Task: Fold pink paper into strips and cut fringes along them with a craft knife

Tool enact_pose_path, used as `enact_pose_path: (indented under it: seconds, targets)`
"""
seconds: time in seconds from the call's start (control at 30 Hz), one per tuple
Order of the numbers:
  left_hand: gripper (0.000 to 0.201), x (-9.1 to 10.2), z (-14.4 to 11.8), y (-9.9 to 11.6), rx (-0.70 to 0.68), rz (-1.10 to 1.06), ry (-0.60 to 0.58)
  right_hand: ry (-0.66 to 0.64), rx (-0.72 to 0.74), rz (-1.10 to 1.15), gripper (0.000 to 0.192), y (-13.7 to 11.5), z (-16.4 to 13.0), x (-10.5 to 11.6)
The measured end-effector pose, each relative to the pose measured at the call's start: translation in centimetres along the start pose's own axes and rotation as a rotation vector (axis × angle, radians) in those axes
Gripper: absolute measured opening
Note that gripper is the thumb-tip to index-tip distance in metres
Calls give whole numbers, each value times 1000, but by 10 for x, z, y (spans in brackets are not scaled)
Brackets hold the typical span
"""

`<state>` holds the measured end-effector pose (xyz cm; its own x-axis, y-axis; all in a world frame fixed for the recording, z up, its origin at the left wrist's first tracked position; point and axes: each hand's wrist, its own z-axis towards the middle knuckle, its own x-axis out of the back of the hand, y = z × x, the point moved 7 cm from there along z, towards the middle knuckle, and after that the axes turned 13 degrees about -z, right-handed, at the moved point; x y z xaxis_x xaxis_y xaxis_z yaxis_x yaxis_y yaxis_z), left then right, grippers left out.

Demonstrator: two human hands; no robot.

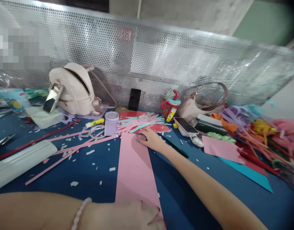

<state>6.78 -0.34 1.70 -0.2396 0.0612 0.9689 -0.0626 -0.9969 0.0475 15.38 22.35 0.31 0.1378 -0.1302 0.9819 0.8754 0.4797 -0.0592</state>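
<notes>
Pink paper sheet (134,166) lies lengthwise on the blue bench (89,179), its far end meeting a cluster of narrow strips (136,128) beside the right hand (148,139), whose fingers are loosely parted with nothing visibly gripped, while the left hand (134,215) rests over the near end, its hold indeterminable.

the long paper (134,159) is pink. the table (89,179) is dark blue with white scraps (74,184). far off, the strips (137,128) are pink and light blue on red paper (123,115). the left bag (72,99) is cream. the far wall (151,64) is silver with lots of dots.
</notes>
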Motion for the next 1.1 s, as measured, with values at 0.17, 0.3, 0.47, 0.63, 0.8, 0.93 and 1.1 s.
enact_pose_path:
  seconds: [0.17, 0.3, 0.47, 0.63, 0.8, 0.93, 1.1]
  targets:
    - [16, 12, 1, 3, -5, 1, -5, 11, -141, 40, 33, 9, -1, -7]
    - [22, 13, 0, 2, 22, -35, -112, 55, -204, 21, 39, 15, -2, -9]
    - [20, 15, 0, 0, 35, -129, -264, 70, -220, 62, 31, 17, -2, -10]
    - [13, 15, 2, 0, 24, -113, -247, 89, -259, 150, 28, 24, 1, -12]
    - [10, 18, 1, -1, 24, -139, -146, 69, -257, 249, 10, 29, 3, -15]
    - [10, 16, 1, 0, 12, -138, -169, 74, -225, 321, 7, 28, 5, -15]
    - [11, 12, 2, -1, 31, -138, -181, 92, -265, 398, 15, 34, 4, -17]
